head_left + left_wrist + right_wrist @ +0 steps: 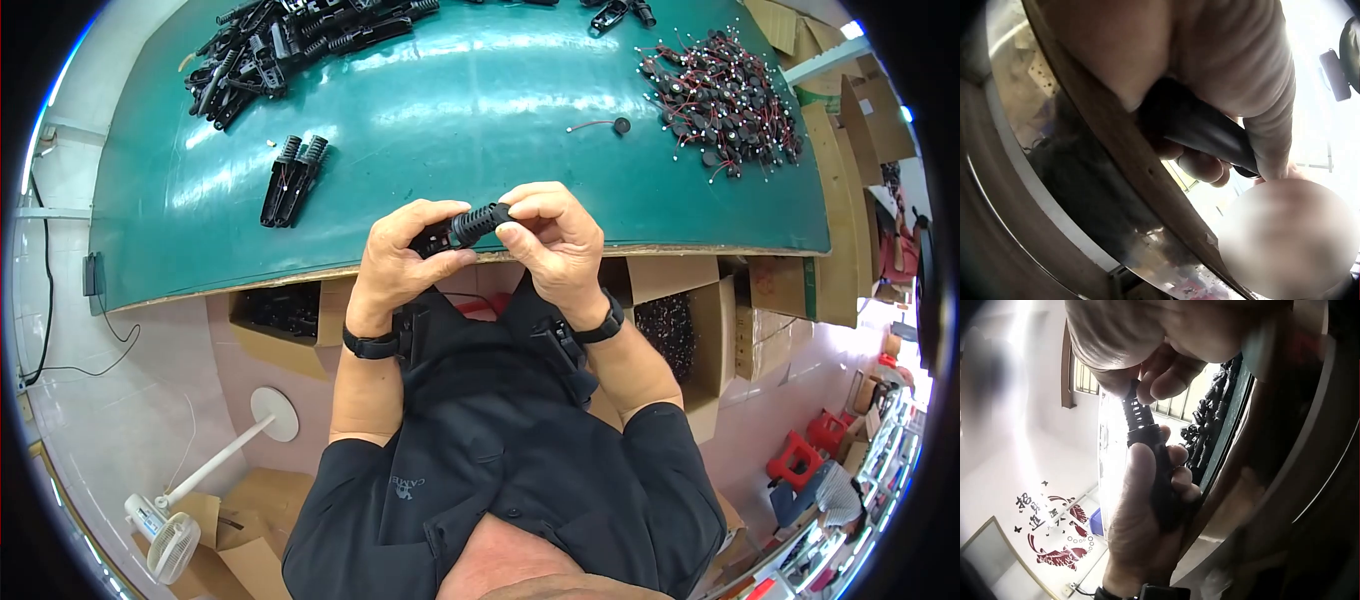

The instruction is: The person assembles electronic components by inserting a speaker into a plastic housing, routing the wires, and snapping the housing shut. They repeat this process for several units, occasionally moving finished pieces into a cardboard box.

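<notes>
A black part with a ribbed, slotted barrel is held between both hands just above the table's near edge. The left hand grips its wider body, fingers on top and thumb underneath. At the ribbed end, the right hand pinches a small black piece between thumb and fingers. In the right wrist view the slotted barrel rises out of the left hand toward the right fingertips. The left wrist view shows the smooth dark body under the left hand; its far end is hidden.
On the green table, a heap of black parts lies at the back left, with two similar parts nearer. A pile of small black discs with red wires is at right, one disc apart. Cardboard boxes stand below the table.
</notes>
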The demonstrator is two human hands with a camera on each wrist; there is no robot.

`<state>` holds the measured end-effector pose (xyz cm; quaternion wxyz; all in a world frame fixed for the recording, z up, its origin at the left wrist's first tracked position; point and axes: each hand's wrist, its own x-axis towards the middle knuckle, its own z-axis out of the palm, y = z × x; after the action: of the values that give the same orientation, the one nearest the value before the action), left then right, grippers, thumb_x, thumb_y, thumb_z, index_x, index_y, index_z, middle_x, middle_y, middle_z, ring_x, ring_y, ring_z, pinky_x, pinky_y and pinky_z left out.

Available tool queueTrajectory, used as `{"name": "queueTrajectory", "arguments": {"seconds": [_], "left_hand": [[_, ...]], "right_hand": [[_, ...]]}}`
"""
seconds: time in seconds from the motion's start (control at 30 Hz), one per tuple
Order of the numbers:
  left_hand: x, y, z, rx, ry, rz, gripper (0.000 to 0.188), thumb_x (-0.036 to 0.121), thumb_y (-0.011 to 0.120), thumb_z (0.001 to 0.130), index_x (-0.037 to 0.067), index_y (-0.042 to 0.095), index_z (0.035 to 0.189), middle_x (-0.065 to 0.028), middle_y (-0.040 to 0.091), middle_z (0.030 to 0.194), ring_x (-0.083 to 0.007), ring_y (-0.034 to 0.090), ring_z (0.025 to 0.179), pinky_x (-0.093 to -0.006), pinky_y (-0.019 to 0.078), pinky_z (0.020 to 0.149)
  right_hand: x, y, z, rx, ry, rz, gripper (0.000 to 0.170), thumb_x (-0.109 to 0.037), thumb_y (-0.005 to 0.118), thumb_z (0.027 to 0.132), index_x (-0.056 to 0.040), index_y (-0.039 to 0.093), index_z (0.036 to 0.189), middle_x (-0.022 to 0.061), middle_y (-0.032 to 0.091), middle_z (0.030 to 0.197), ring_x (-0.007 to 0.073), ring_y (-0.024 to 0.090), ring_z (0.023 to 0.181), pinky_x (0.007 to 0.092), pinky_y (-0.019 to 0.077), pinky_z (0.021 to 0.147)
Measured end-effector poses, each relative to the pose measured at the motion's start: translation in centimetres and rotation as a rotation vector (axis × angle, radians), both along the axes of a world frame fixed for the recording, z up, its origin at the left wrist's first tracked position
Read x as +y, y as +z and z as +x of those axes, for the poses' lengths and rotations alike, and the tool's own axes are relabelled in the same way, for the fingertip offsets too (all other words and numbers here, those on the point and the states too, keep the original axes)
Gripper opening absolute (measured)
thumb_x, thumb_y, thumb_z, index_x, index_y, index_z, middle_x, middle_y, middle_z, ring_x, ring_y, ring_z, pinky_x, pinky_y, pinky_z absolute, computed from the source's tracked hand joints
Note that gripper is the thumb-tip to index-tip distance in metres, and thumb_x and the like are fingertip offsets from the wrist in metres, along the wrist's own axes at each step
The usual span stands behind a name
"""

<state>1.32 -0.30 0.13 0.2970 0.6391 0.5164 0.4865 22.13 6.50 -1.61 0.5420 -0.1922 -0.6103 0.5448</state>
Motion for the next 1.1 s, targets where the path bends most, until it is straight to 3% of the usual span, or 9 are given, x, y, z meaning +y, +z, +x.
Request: {"name": "queueTrajectory", "arguments": {"seconds": [0.43, 0.67, 0.93, 1.1], "left_hand": [[0.0, 0.5, -0.1, 0.011, -0.005, -0.048, 0.046, 0.011, 0.093, 0.075, 0.002, 0.076, 0.116, -0.0079, 0.075, 0.096, -0.0162, 0.070, 0.085, -0.0291, 0.0549, 0.076], [0.1, 0.1, 0.3, 0.028, 0.025, -0.027, 0.046, 0.009, 0.092, 0.074, 0.002, 0.076, 0.117, -0.0057, 0.071, 0.089, -0.0142, 0.065, 0.078, -0.0277, 0.0513, 0.072], [0.0, 0.1, 0.4, 0.018, 0.066, -0.015, 0.045, 0.011, 0.092, 0.074, 0.002, 0.077, 0.116, -0.0066, 0.072, 0.088, -0.0154, 0.066, 0.077, -0.0286, 0.0520, 0.070], [0.2, 0.2, 0.3, 0.025, 0.060, -0.009, 0.043, 0.013, 0.092, 0.074, 0.003, 0.078, 0.114, -0.0087, 0.074, 0.088, -0.0191, 0.069, 0.076, -0.0307, 0.0539, 0.070]], "right_hand": [[-1.1, -1.0, -0.9, 0.135, -0.011, -0.181, 0.013, 0.002, 0.075, 0.096, 0.0006, 0.069, 0.108, 0.0146, 0.070, 0.120, 0.0093, 0.067, 0.078, 0.0223, 0.0580, 0.065], [-1.1, -1.6, -0.3, -0.076, -0.161, 0.047, 0.013, 0.003, 0.073, 0.098, 0.0022, 0.070, 0.111, 0.0187, 0.071, 0.124, 0.0129, 0.072, 0.083, 0.0239, 0.0614, 0.068], [-1.5, -1.8, -1.2, -0.122, -0.256, 0.137, 0.017, 0.005, 0.071, 0.098, 0.0037, 0.070, 0.115, 0.0202, 0.072, 0.125, 0.0164, 0.075, 0.088, 0.0272, 0.0649, 0.074], [-1.1, -1.6, -0.5, -0.067, -0.172, 0.018, 0.021, 0.005, 0.072, 0.097, 0.0037, 0.071, 0.118, 0.0186, 0.073, 0.124, 0.0157, 0.074, 0.088, 0.0274, 0.0642, 0.077]]}}
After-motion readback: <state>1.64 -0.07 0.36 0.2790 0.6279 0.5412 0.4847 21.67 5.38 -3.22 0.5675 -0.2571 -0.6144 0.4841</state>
